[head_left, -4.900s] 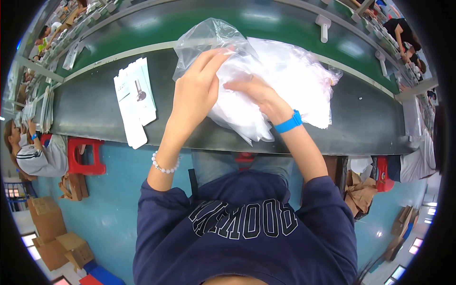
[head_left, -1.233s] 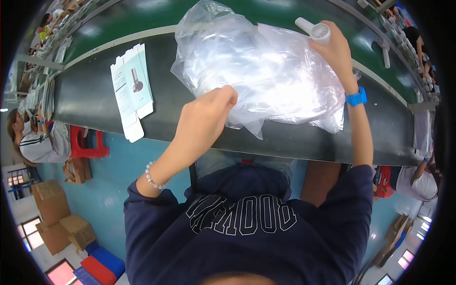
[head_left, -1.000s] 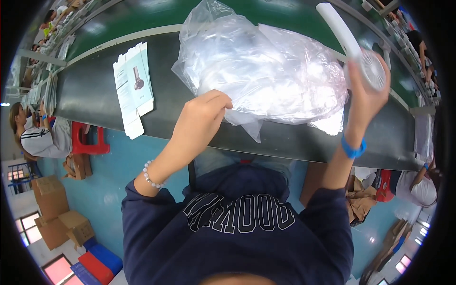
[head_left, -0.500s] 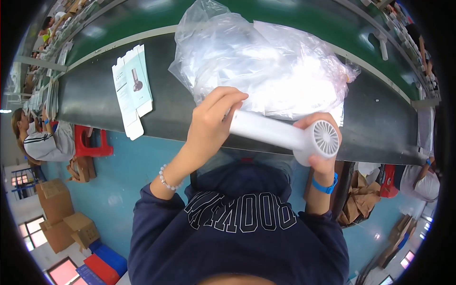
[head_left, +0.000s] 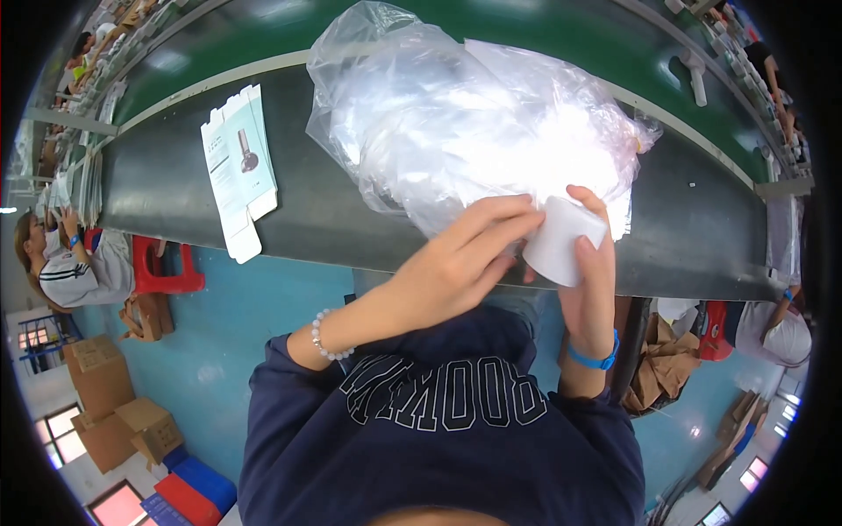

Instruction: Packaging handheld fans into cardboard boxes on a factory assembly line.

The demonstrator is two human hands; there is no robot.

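A white handheld fan (head_left: 564, 242) is held up at the table's near edge, in front of the plastic bag. My right hand (head_left: 594, 282) grips it from the right, thumb and fingers wrapped about its body. From the left, my left hand (head_left: 469, 254) reaches across with bent fingers closed at the fan's edge. The fan is turned so that its grille is out of sight, and its handle cannot be made out. A big clear plastic bag (head_left: 438, 131) lies crumpled just beyond both hands.
On the dark table (head_left: 307, 215), a flattened printed carton (head_left: 239, 171) lies to the left. Another white handheld fan (head_left: 695, 77) rests on the green surface at the far right. A red stool (head_left: 167, 267) stands at left, near a seated person (head_left: 66, 263). Cardboard boxes (head_left: 101, 390) are stacked lower left.
The fan has been turned, so its grille and long handle no longer show. My left hand has moved right and down, from the handle end to beside my right hand.
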